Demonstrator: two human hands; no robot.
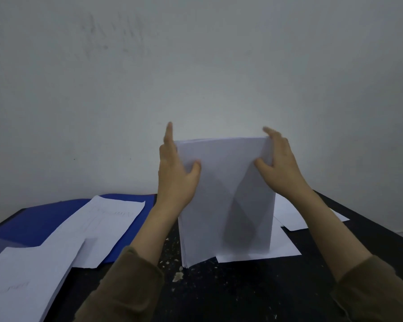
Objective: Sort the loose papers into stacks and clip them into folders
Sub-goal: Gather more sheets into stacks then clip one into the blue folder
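Thick stack of white paper sheets (226, 201) stands upright on its lower edge at the centre of the black speckled tabletop (230, 293), broad face toward you, bottom edge partly on a loose flat white sheet (284, 247). Your left hand (176, 175) clasps the stack's left edge: thumb across the front face, fingers up along the side. Your right hand (281, 163) clasps the upper right corner the same way, thumb on the front, fingers over the top edge. To the left, an open blue plastic folder (44, 217) lies flat, with white sheets bearing faint writing (98, 228) spread over it. More white sheets (298, 217) lie flat behind the stack, at right. Olive-brown sleeves (130, 287) cover both forearms. Pale grey wall (195, 66) behind.
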